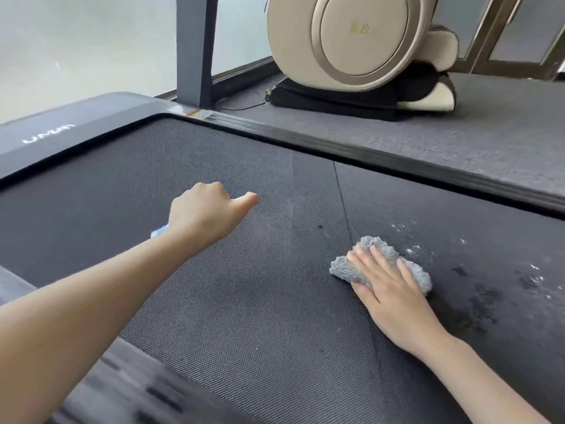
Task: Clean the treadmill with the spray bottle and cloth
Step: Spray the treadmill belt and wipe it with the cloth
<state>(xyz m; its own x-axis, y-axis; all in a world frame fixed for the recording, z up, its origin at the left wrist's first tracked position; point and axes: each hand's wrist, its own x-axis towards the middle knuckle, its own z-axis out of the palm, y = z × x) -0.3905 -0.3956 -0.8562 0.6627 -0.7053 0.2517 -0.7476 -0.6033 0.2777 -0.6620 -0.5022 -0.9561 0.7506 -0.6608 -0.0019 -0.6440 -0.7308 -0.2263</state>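
— Grey cloth (385, 250), where is it?
— On the treadmill belt (244, 301), under the right hand (388, 292), which presses flat on it, fingers straight, beside dark blotches (477, 298).
— Left hand (201, 212)?
— Above the belt, thumb out, fingers curled round the spray bottle (159, 231); only a blue-white bit shows under the wrist.

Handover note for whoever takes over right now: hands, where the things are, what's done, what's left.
Left hand: curled over the belt, apparently gripping the spray bottle; only a blue-white bit shows under the wrist.
Right hand: flat, pressing the grey cloth onto the belt.
Done: belt looks sprayed, with wet blotches and white specks right of the cloth.
Left: wipe those, then probably the side rail.
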